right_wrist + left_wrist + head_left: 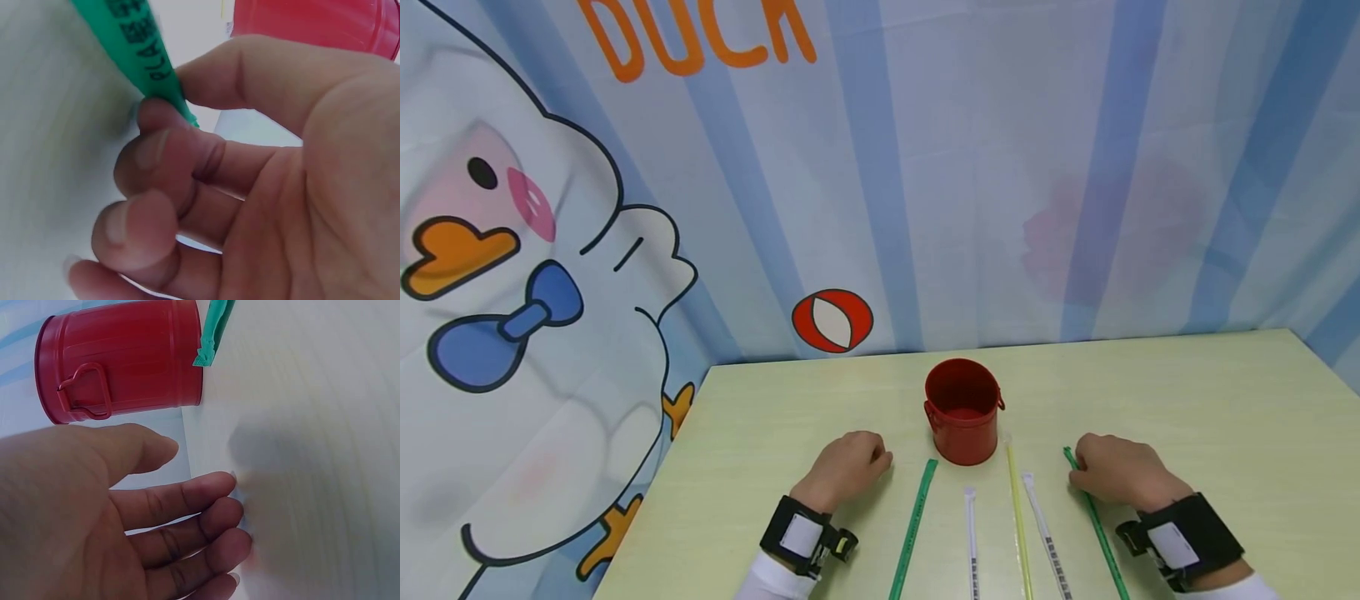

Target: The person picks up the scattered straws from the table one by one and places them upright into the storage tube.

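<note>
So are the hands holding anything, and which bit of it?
The right hand pinches the rightmost green straw close to its far end, the end away from the person. The left hand holds nothing.

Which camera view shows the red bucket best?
The head view: the red bucket appears whole and upright, its inside visible. The left wrist view shows its side and a handle closely, but cropped; the right wrist view, only a part at the upper right.
</note>
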The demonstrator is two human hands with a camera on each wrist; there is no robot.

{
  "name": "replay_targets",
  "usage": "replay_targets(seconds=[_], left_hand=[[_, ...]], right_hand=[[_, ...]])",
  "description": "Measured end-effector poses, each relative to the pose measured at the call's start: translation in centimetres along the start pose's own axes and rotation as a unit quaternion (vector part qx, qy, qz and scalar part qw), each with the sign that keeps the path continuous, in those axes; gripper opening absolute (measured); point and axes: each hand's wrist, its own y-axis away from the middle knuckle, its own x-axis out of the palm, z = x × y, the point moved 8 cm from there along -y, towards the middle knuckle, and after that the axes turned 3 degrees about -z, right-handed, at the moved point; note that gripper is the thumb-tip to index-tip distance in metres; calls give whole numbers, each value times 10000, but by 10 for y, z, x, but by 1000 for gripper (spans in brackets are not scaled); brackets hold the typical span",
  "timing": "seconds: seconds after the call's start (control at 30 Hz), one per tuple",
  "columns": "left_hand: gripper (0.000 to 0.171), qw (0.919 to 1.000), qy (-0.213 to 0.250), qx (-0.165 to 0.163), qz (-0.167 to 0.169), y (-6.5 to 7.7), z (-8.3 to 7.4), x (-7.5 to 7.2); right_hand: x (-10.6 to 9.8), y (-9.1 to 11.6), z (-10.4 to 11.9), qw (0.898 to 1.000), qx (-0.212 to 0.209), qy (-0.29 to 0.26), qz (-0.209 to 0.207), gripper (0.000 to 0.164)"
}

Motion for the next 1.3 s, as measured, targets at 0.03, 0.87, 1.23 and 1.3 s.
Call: replay_targets(seconds=[0.03,0.87,1.23,1.3], left_hand=[[21,10000,5,4,7,0,0,0],[23,9997,16,-207,148,0,0,1],[23,9996,-8,-250,142,0,0,1],[23,9996,-12,-256,139,0,1,0]], right_hand=[[-1,0,1,10000,-3,6,-19,25],[-51,12,42,9913,-750,-395,-1003,26],[-74,12,54,9828,-934,-538,-1503,25],[-79,11,56,9812,-955,-542,-1588,24]])
